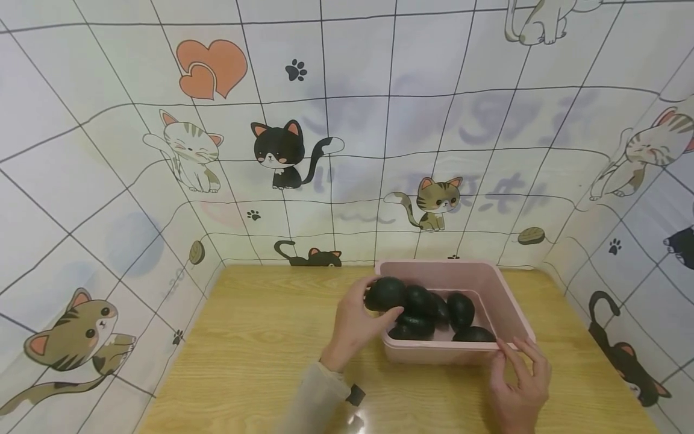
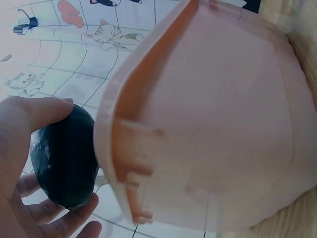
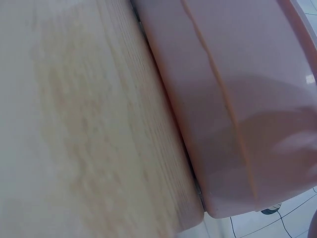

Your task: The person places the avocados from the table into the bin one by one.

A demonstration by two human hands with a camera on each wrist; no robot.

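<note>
A dark green avocado (image 1: 386, 293) is held in my left hand (image 1: 358, 322), at the left rim of a pink plastic bin (image 1: 455, 352). In the left wrist view, the thumb lies on one end of this avocado (image 2: 67, 153) and fingers curl behind it, close beside the bin's rim (image 2: 105, 124). Several more avocados (image 1: 461, 310) lie inside the bin, some partly hidden by the held one and the front wall. At the front right corner, my right hand (image 1: 520, 380) grips the bin's rim with bent fingers. The right wrist view shows only the bin's outer wall (image 3: 198, 99).
The bin stands on a wood-grain table (image 1: 260, 337) near its back edge. A sheet with cat drawings and grid lines (image 1: 358, 132) covers the back and both sides. A small dark square (image 1: 355, 395) lies beside my left sleeve (image 1: 320, 398).
</note>
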